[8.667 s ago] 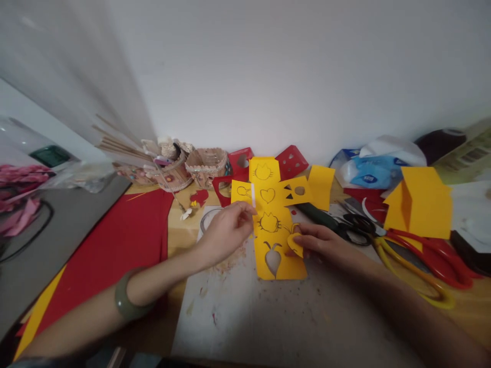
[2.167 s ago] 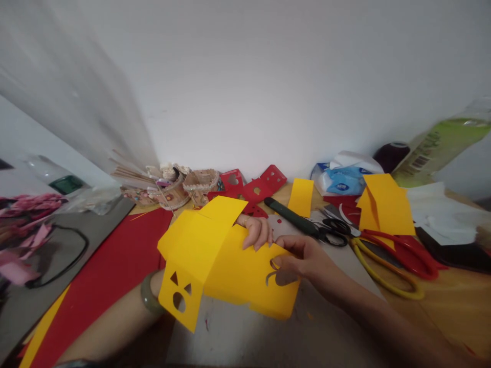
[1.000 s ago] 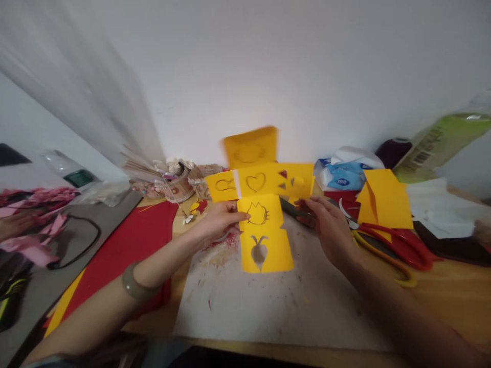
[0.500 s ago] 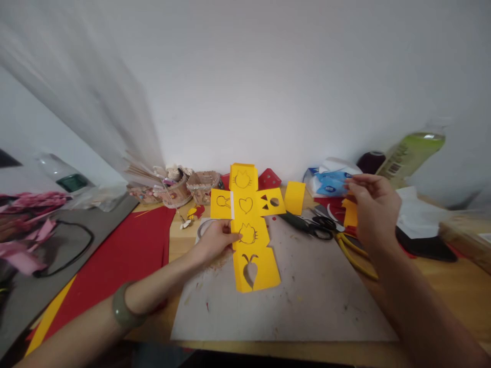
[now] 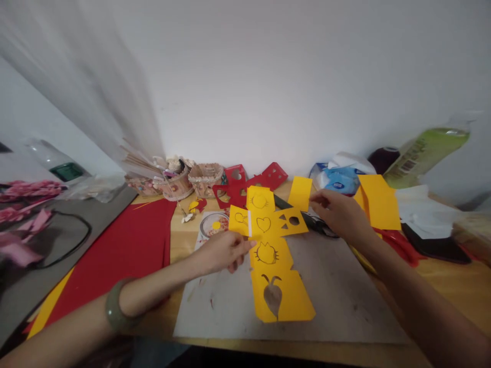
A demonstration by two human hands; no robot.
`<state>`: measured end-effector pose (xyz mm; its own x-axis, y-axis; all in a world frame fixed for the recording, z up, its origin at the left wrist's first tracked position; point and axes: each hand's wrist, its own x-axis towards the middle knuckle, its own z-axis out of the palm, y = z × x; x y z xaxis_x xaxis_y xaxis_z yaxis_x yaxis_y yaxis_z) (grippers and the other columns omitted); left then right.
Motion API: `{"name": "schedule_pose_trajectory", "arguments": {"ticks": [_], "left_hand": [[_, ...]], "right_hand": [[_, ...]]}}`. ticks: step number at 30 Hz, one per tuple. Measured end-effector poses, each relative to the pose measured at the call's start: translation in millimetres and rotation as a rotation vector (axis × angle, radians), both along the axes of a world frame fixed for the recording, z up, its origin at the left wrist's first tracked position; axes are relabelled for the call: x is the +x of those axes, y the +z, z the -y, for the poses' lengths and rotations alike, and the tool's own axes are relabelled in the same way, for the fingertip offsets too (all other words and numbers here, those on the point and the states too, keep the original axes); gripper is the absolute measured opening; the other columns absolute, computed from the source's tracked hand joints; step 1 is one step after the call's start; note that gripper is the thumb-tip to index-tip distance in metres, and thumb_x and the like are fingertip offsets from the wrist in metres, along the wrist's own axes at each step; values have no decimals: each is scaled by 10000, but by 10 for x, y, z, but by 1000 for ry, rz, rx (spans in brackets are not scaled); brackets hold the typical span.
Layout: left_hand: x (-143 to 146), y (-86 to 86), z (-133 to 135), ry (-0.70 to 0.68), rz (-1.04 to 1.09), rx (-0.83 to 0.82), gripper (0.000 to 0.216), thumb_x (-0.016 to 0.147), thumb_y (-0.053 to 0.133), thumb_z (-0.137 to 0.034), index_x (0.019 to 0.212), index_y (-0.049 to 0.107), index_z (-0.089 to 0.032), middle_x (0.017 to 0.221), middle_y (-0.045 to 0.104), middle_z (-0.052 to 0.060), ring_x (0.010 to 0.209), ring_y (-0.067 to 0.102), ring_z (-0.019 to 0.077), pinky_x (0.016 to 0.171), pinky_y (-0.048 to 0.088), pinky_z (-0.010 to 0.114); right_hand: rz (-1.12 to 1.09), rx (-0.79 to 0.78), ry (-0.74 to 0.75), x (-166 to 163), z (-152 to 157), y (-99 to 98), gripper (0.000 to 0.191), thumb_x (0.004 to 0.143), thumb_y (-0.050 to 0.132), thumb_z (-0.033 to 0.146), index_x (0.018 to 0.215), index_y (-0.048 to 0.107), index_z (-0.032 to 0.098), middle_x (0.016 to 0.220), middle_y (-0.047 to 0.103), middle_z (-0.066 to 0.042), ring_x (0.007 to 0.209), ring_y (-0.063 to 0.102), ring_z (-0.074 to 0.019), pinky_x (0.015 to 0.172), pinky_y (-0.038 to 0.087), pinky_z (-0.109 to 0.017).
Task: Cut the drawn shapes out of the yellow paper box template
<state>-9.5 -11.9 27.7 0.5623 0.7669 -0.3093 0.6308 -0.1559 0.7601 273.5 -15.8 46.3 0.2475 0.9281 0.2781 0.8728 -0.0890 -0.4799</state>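
A yellow cross-shaped card cutout (image 5: 263, 237) lies over the grey board, with pencilled cat faces, a heart and cut-out holes. At its left edge is my left hand (image 5: 222, 250), thumb tip touching the card and the bent fingers apart below it. My right hand (image 5: 339, 212) reaches over the dark-handled scissors (image 5: 324, 229), fingertips near the lower right corner of a small yellow card rectangle (image 5: 300, 193). The right fingers are bent but look slightly apart, and I see nothing held. A folded yellow card piece (image 5: 379, 202) stands behind that hand.
Red cutouts (image 5: 264, 180) lean by the wall beside decorated baskets (image 5: 207, 181). A roll of tape (image 5: 209, 225) sits on the board's (image 5: 345, 296) far left. Red card sheets (image 5: 123, 255) lie left. A tissue pack (image 5: 341, 179) and green bottle (image 5: 427, 153) are at the right.
My right hand has come left and down, from the folded yellow piece to the small rectangle. The cutout has shifted right and nearer, and my left thumb has slid back to its edge.
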Motion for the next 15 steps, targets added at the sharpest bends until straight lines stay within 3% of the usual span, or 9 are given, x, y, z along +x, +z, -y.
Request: {"name": "schedule_pose_trajectory", "arguments": {"ticks": [3,6,11,13,15], "left_hand": [[-134,135,8,-124,-97,245,449,928,459,-457,620,570,-150,531,591,19,481,548,130,500,407,224],[-179,190,95,-250,-131,490,266,930,482,-288,772,634,-136,735,659,61,693,603,189,640,456,288],[-115,-16,346,-503,-125,780,212,933,440,-145,897,646,-110,930,680,120,872,618,240,757,508,381],[-88,-133,439,-629,-149,1080,194,928,441,-121,965,628,-86,935,677,129,799,628,211,671,529,332],[-74,-223,503,-681,-188,1219,151,908,487,-135,952,621,-81,918,676,124,748,633,202,572,525,296]], "right_hand": [[181,-183,3,-89,-41,5,198,824,503,287,895,664,197,954,713,-76,829,644,-281,580,388,-337],[316,-325,3,-172,-76,23,253,863,463,298,959,662,175,1059,693,-111,927,639,-322,592,399,-352],[470,-474,37,-297,-104,54,313,914,404,305,831,667,157,1000,692,-142,916,647,-326,608,433,-367],[511,-489,47,-336,-105,65,339,934,377,321,851,662,158,1013,685,-149,932,644,-326,618,439,-368],[544,-498,51,-361,-107,71,357,943,366,361,882,655,161,1025,679,-156,933,645,-334,616,440,-372]]}}
